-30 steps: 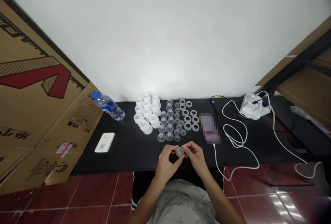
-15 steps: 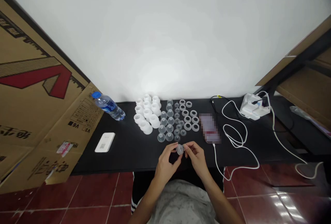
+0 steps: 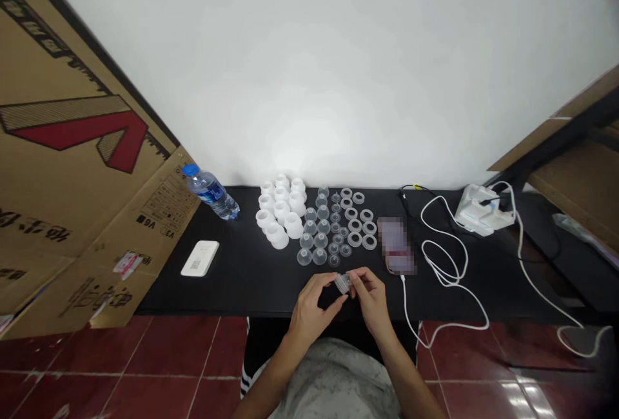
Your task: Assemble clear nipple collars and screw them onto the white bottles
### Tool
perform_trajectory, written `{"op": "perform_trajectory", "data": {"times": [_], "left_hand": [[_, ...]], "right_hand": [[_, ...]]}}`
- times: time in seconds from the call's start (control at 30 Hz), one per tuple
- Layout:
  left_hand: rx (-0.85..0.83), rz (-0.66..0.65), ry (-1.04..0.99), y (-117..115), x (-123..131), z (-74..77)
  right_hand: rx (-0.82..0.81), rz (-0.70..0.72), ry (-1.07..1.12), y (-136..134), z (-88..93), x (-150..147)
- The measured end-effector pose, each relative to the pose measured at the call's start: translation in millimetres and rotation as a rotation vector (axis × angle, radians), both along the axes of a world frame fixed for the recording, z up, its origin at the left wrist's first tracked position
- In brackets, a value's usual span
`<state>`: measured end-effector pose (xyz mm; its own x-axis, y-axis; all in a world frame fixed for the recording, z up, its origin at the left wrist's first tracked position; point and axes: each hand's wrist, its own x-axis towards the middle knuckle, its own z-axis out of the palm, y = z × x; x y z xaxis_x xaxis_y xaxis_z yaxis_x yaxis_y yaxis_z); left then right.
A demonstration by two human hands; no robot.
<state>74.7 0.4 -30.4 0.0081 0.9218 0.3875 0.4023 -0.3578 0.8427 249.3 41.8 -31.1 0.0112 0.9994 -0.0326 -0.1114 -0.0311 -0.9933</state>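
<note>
Forefinger and thumb of the right hand (image 3: 371, 296) pinch a small clear piece (image 3: 342, 283) by its right side, just above the near edge of the black surface (image 3: 251, 287); the left hand (image 3: 311, 305) meets it from the other side, forefinger touching its upper rim and thumb just below, though I cannot tell whether that thumb presses; holding it by the edges, close to the body, probably gives both hands control and leaves its face in sight; beyond the hands, a phone (image 3: 396, 246) lies to the right, tethered by a white cable (image 3: 454, 285), and a white box (image 3: 200, 258) lies flat, well apart to the left; farther in, clear domes (image 3: 320, 257), little clear discs (image 3: 334, 261) and pale rings (image 3: 369, 249) stand in columns, with white rounded vessels (image 3: 276, 236) grouped left of them; this sorting by kind seems meant to keep each sort easy to pick; farthest back, a water bottle (image 3: 213, 194) leans at the carton (image 3: 72, 187), out of the way, and a power block (image 3: 483, 211) sits near the wall (image 3: 309, 84).
</note>
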Motion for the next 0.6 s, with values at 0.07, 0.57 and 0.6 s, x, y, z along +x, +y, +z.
{"op": "perform_trajectory", "data": {"times": [0.07, 0.57, 0.6], "left_hand": [[0.01, 0.044, -0.04, -1, -4, 0.2], [0.008, 0.727, 0.082, 74, -103, -1.9], [0.009, 0.73, 0.095, 76, -102, -2.0]], "right_hand": [[0.004, -0.037, -0.005, 1, -1.1, 1], [0.012, 0.005, 0.008, -2, 0.3, -6], [0.002, 0.003, 0.031, -2, -0.2, -6]]}}
